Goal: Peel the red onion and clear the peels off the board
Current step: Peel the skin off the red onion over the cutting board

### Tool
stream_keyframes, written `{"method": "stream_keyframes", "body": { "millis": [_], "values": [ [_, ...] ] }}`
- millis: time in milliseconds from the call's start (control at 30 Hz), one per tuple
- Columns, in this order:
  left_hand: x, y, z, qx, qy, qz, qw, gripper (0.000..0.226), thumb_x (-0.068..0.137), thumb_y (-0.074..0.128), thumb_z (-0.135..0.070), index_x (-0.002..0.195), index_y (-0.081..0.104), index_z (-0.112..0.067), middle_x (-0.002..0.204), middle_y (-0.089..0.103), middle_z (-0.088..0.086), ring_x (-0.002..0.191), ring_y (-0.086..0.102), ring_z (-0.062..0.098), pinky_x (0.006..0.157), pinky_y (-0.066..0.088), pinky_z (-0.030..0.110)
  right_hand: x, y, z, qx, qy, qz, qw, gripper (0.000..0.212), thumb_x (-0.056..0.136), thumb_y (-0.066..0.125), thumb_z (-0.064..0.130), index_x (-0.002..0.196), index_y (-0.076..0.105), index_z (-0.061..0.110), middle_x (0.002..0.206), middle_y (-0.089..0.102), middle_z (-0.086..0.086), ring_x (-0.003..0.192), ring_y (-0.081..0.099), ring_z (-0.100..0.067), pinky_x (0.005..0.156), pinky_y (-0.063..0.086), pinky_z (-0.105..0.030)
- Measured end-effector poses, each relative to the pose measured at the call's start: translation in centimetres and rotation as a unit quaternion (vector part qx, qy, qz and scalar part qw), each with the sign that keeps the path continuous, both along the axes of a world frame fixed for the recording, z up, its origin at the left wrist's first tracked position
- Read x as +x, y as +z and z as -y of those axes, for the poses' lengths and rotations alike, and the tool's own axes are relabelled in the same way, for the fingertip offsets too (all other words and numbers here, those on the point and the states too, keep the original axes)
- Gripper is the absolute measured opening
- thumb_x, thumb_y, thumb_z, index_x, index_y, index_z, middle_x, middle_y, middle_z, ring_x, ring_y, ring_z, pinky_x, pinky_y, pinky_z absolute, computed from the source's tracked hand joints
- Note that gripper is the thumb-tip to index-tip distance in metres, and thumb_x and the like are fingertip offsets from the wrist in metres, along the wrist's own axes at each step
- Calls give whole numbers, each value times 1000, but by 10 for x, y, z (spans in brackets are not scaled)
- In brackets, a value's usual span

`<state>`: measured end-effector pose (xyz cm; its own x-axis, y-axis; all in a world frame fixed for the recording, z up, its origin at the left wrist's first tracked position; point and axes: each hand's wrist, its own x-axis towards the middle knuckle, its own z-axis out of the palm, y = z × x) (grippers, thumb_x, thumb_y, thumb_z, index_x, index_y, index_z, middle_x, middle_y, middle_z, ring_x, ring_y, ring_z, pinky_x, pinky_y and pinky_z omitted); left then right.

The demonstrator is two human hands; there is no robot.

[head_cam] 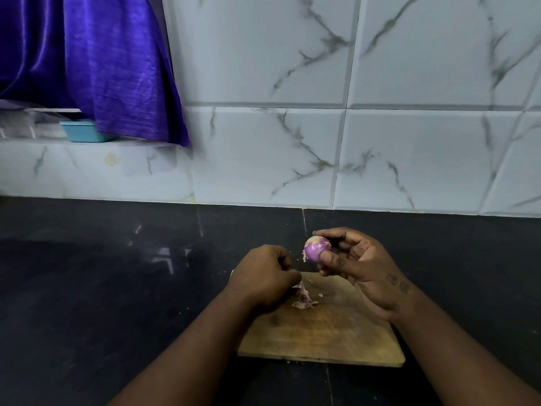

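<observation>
We see the right hand (pixel 360 269) holding the red onion (pixel 317 249) up above the far end of the wooden board (pixel 322 332). The thumb presses the onion's near side and the index finger curls over its top, so it is a firm pinch grip with the palm turned toward us. The onion is mostly bare and shiny purple, with a pale patch at the top and a small scrap of skin hanging off its left side.

We see the left hand (pixel 263 278) low over the board's far left corner, knuckles up, fingers curled tight. We cannot tell whether it grips anything, since the fingertips are hidden under the hand. A small heap of peels (pixel 304 298) lies on the board right at that hand's fingers, touching or nearly so. A few tiny skin bits are scattered on the wood nearby.

The board sits flat on the dark countertop (pixel 117 273). Behind it we note a white marble-look tiled wall (pixel 322 127). At the upper left there is a purple cloth (pixel 102 68) hanging over a ledge, with a light blue tub (pixel 83 131) partly under it.
</observation>
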<state>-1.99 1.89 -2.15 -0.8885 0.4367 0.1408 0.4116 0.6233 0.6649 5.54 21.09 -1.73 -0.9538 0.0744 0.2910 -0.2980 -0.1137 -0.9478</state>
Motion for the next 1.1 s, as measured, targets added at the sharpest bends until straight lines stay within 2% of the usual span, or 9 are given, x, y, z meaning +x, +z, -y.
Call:
{"method": "stream_keyframes", "body": {
  "millis": [200, 233, 333, 467, 600, 700, 833, 1000, 1100],
  "values": [
    [-2, 5, 3, -16, -29, -3, 999, 10, 87, 73, -21, 82, 73, -30, 86, 75, -7, 79, 70, 10, 69, 56, 33, -1, -3, 2, 54, -19, 14, 998, 47, 72, 84, 12, 118, 75, 10, 112, 77, -17, 81, 74, -24, 70, 62, -32],
    [-2, 5, 3, -3, -26, -7, 1000, 9, 89, 71, -24, 82, 75, -27, 84, 76, -5, 77, 70, 10, 70, 57, 35, -1, -3, 2, 58, -21, 16, 998, 47, 72, 85, 13, 118, 75, 10, 112, 77, -16, 84, 76, -24, 71, 62, -32],
    [1, 6, 2, 62, 9, -32, 998, 25, 96, 65, -30, 77, 76, -19, 74, 74, 2, 64, 62, 13, 63, 49, 34, -1, -2, 2, 64, -23, 17, 998, 45, 74, 85, 8, 118, 75, 12, 112, 79, -10, 94, 76, -23, 76, 62, -32],
    [7, 10, 0, 174, -4, -50, 984, 20, 97, 69, -34, 80, 74, -24, 72, 68, -6, 65, 59, 7, 63, 48, 33, -2, -2, 1, 76, -32, 16, 996, 42, 77, 85, 4, 116, 76, 15, 111, 79, -8, 101, 75, -26, 80, 62, -34],
    [9, 9, -1, 181, -35, -67, 981, 20, 89, 77, -47, 84, 74, -28, 77, 72, -6, 67, 63, 7, 61, 52, 31, -1, -2, -1, 90, -38, 6, 995, 41, 76, 85, 5, 115, 77, 16, 112, 79, -8, 105, 75, -32, 82, 63, -35],
    [7, 7, 0, 178, -30, -65, 981, 19, 88, 78, -45, 83, 75, -27, 74, 72, -5, 61, 59, 3, 57, 49, 27, -1, -2, -1, 101, -33, 5, 994, 44, 72, 87, 10, 115, 77, 17, 111, 80, -7, 105, 75, -33, 84, 63, -35],
    [5, 7, 1, 192, -38, -53, 979, 14, 89, 77, -38, 83, 77, -25, 76, 73, -3, 64, 62, 6, 60, 53, 34, -1, -1, -2, 92, -35, 8, 995, 44, 73, 87, 8, 114, 78, 18, 112, 79, -9, 105, 75, -31, 88, 63, -39],
    [6, 7, 0, 182, -18, -68, 981, 14, 92, 70, -20, 81, 78, -24, 76, 74, -2, 72, 68, 15, 67, 59, 43, -2, -2, -1, 94, -35, 7, 995, 44, 72, 89, 10, 113, 79, 19, 113, 79, -8, 106, 75, -32, 82, 62, -35],
    [8, 7, 0, 200, -15, -70, 977, 14, 93, 70, -27, 81, 78, -26, 76, 74, -4, 72, 68, 14, 67, 59, 44, -2, -2, -1, 90, -40, 6, 995, 42, 74, 88, 8, 114, 79, 20, 113, 79, -9, 107, 75, -34, 85, 63, -38]
  ]
}}
